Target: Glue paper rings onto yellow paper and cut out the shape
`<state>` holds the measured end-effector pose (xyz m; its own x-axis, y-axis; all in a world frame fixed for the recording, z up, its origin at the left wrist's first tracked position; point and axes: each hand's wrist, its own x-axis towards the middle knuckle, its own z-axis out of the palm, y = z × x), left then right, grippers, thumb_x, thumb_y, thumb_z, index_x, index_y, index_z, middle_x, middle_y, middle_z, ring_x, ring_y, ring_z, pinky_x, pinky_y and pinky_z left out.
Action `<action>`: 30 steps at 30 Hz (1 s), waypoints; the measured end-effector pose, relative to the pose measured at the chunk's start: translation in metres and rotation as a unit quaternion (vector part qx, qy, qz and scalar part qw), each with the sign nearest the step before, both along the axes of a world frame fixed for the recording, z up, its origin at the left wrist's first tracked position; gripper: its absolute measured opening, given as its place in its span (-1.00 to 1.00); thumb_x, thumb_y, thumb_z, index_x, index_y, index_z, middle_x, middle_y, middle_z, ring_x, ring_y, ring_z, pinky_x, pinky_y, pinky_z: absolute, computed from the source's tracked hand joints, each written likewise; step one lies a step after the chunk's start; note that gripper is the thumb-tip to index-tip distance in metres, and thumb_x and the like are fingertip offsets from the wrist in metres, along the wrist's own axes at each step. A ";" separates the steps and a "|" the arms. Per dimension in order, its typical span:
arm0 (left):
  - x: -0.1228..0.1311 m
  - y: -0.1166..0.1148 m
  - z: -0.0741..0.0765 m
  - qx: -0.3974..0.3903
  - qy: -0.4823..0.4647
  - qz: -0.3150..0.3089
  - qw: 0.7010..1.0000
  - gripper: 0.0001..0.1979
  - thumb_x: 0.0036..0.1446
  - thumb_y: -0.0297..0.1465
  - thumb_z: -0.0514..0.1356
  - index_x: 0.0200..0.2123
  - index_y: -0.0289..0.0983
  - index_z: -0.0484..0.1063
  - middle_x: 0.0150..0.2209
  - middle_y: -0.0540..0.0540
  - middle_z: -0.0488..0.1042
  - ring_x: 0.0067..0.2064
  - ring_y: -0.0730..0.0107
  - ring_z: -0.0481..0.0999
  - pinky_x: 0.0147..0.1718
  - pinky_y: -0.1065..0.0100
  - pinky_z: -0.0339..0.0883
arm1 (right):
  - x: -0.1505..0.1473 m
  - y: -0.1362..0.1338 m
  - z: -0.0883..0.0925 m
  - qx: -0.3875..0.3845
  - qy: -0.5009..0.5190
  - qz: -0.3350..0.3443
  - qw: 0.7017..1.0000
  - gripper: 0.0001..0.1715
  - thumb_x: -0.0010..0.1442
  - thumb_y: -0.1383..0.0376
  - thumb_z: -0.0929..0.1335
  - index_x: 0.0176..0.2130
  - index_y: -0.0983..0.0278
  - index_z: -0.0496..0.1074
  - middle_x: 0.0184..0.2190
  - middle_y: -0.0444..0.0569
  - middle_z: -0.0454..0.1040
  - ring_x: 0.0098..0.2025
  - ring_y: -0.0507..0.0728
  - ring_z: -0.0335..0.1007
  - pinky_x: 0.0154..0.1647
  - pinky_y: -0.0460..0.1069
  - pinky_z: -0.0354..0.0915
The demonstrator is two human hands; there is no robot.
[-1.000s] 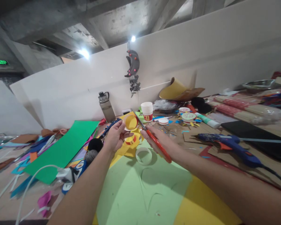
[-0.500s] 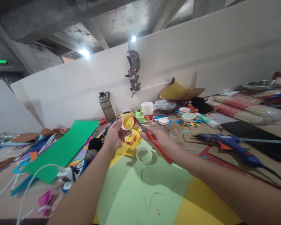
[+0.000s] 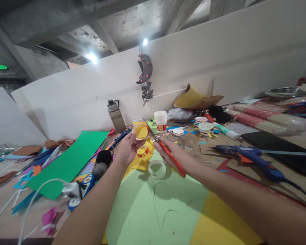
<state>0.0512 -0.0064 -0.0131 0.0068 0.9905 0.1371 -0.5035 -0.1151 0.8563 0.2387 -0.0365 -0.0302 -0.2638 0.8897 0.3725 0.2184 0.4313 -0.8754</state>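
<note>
My left hand [image 3: 129, 147] pinches a short paper cup ring [image 3: 141, 131] with yellow paper over one side, tilted so its opening faces me. In my right hand [image 3: 169, 149] is a pair of scissors [image 3: 173, 160] with red handles; the blades point up and left, close beside the yellow paper at the ring's right edge. Below the hands, a second ring, red and yellow [image 3: 142, 151], lies on a piece of yellow paper [image 3: 140, 164]. A pale ring [image 3: 156, 169] rests on the light green sheet [image 3: 155, 207] between my forearms.
Stacked paper cups [image 3: 160, 121] and a water bottle [image 3: 116, 116] stand at the back. A blue glue gun [image 3: 252, 158] with its cord lies at right. Green card [image 3: 71, 160], a power plug [image 3: 71, 189] and scraps cover the left side.
My left hand has turned the cup ring slightly, and the yellow paper sits at another angle. The scissors have shifted a little beside it. Other things lie as before.
</note>
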 end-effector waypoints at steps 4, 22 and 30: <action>0.001 -0.001 0.000 0.008 0.019 -0.029 0.999 -0.79 0.10 -0.40 0.33 -0.18 -0.33 0.48 -0.25 -0.12 0.62 -0.27 0.37 0.64 -0.19 0.37 0.56 | 0.002 0.000 0.000 -0.034 0.004 0.029 0.999 -0.62 0.21 -0.07 0.27 -0.21 0.16 0.32 -0.63 -0.25 0.27 -0.59 0.06 0.22 -0.56 -0.03 0.21; -0.006 0.000 0.001 0.016 0.022 -0.054 0.998 -0.83 0.10 -0.39 0.33 -0.26 -0.37 0.50 -0.43 -0.04 0.57 -0.46 0.51 0.57 -0.23 0.38 0.57 | 0.004 -0.003 0.007 0.005 -0.038 -0.002 0.999 -0.67 0.20 0.00 0.28 -0.27 0.21 0.35 -0.50 -0.17 0.39 -0.48 0.08 0.27 -0.46 -0.04 0.17; -0.006 -0.002 0.008 0.006 0.021 -0.018 1.000 -0.83 0.22 -0.38 0.22 -0.21 -0.38 0.51 -0.34 -0.15 0.63 -0.39 0.40 0.63 -0.29 0.40 0.58 | 0.003 0.000 0.002 0.036 -0.066 -0.013 0.997 -0.70 0.21 0.04 0.28 -0.26 0.21 0.37 -0.39 -0.10 0.47 -0.38 0.11 0.35 -0.41 -0.04 0.20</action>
